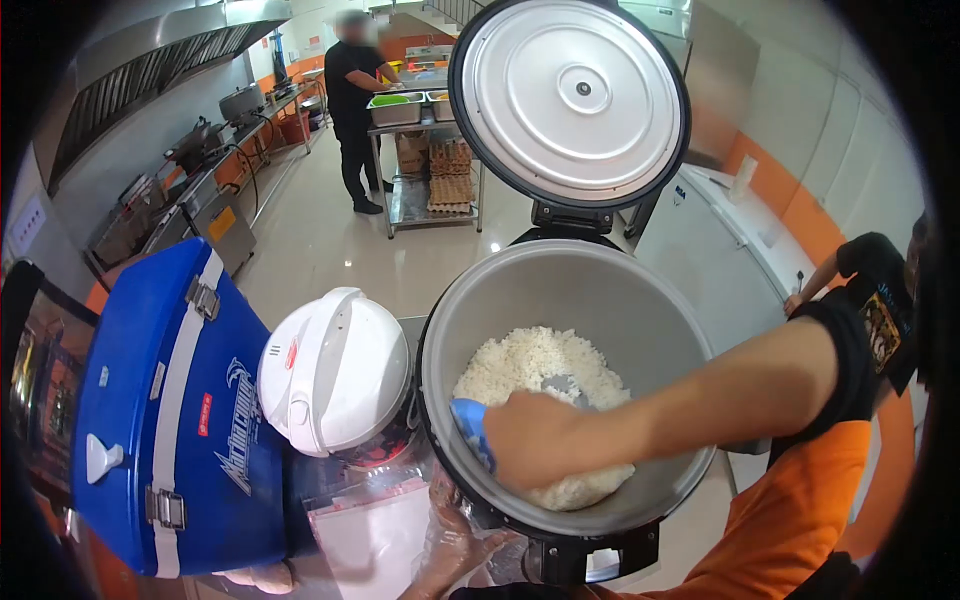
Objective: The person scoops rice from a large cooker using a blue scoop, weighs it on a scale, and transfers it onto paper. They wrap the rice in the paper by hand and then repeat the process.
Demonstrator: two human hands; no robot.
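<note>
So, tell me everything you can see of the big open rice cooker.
The large rice cooker stands with its round lid raised on a black hinge at the far side. The lid's underside is silvery, ringed and black-edged; the pot looks like dull grey metal. A black fitting juts out at the near side. White rice lies low inside, with some grey bottom bare. The right hand reaches in, gripping something blue. The left hand is beside the near-left outside; contact is unclear.

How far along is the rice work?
Looks done: the lid is open, and the rice has a bare patch, so some has probably moved. In hand: the right hand holds a blue tool; the left hand is beside pink-edged plastic. Left: rice around the patch.
</note>
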